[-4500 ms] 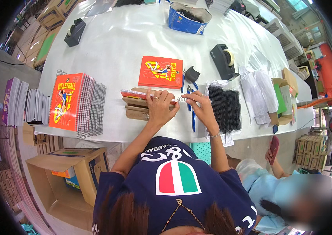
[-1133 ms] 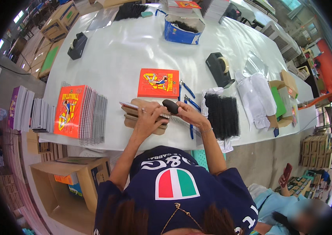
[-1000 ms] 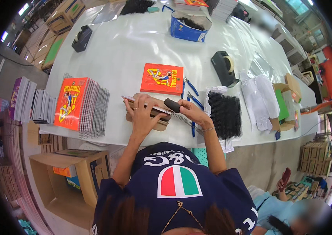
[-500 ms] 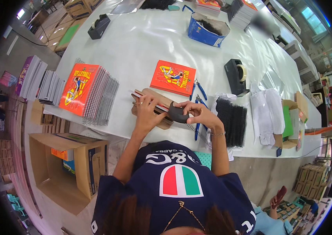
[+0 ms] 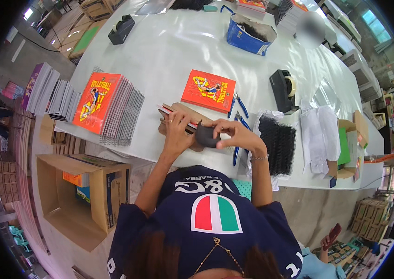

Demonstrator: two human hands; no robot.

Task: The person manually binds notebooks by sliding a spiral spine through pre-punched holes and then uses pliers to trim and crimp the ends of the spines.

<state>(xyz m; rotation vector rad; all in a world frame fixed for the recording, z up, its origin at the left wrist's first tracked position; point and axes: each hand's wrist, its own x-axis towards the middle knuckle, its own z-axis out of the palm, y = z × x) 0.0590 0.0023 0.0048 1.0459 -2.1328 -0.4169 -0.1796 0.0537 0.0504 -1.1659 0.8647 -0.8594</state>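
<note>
Room: workshop with cardboard boxes (image 5: 73, 195) on the floor beside a long white surface (image 5: 178, 56).
Booklet stack (image 5: 180, 121): lay at the near edge, long axis slanting left-right, pinned flat under the open left hand (image 5: 177, 132).
Dark roller (image 5: 206, 136): gripped in the closed right hand (image 5: 234, 135), touching the stack's right end.
Nearby: blue pliers (image 5: 238, 135), black binding combs (image 5: 277, 149).

We see dark bundle (image 5: 206, 136) partly covered by right hand (image 5: 234, 135); its make-up unclear. Left hand (image 5: 178, 132) hides part of flat stack (image 5: 180, 116). Blurred patch (image 5: 311, 29) at counter (image 5: 173, 56) far end unreadable.
</note>
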